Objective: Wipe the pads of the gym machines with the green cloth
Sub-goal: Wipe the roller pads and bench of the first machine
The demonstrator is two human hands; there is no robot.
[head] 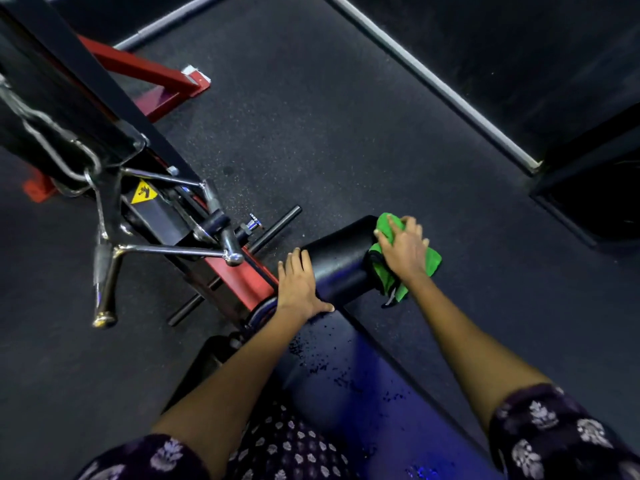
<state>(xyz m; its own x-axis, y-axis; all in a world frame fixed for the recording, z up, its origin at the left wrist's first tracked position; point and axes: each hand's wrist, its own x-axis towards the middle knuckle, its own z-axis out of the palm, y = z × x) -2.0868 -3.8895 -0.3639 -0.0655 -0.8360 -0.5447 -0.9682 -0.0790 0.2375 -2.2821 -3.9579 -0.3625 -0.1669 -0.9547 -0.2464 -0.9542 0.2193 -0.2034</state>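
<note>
Your right hand (403, 249) has its grip pressed down on the green cloth (412, 261), fingers spread and slightly curled over it, at the far right end of the black roller pad (341, 258). Cloth is bunched and draped over that end, part hanging below your wrist. Your left hand (299, 284) lies flat on the pad's near left end, fingers straight, thumb out, holding nothing.

Pad is a smooth cylinder with matte black vinyl; its long axis runs from lower left to upper right, away from the red frame (242, 278).

Just below it, the long black seat pad (346, 368) runs toward you, its surface speckled with dark droplets.

Left of the pad: a chrome V-shaped cable handle (162, 247) hanging off a carabiner, a yellow warning sticker (142, 194) and a black foot bar (273, 230). Floor (346, 133) is dark speckled rubber.
</note>
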